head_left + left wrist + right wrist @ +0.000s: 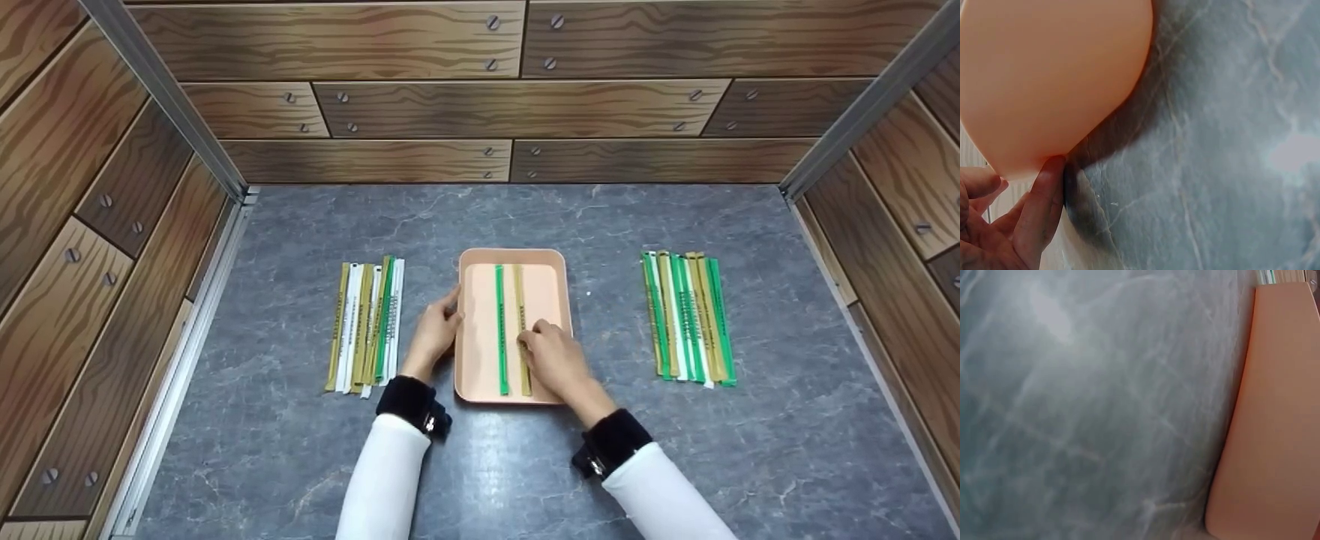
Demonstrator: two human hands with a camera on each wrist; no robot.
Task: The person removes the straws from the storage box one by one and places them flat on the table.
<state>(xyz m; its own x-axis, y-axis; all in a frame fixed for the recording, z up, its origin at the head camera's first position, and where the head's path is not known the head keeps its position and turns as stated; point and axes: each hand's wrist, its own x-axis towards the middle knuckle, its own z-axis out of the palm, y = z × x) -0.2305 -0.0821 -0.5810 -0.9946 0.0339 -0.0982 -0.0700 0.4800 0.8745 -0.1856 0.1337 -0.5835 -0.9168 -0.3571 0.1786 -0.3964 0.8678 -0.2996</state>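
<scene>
Wood-patterned walls close in a grey marbled desk (525, 465), where both forearms in white sleeves reach forward from the near edge to a peach tray (546, 279) lying between the hands. The left hand (435, 330) rests against the tray's left rim with fingers nearly straight, its thumb touching the rim in the left wrist view, while the right hand (553, 358) lies inside the tray, fingers curled down onto an olive strip (519, 296); whether it pinches the strip cannot be told. That strip and a green strip (499, 322) just left of it lie side by side, long axes pointing away from the person, and bundles of strips lie outside each hand, their printing too small to read.
</scene>
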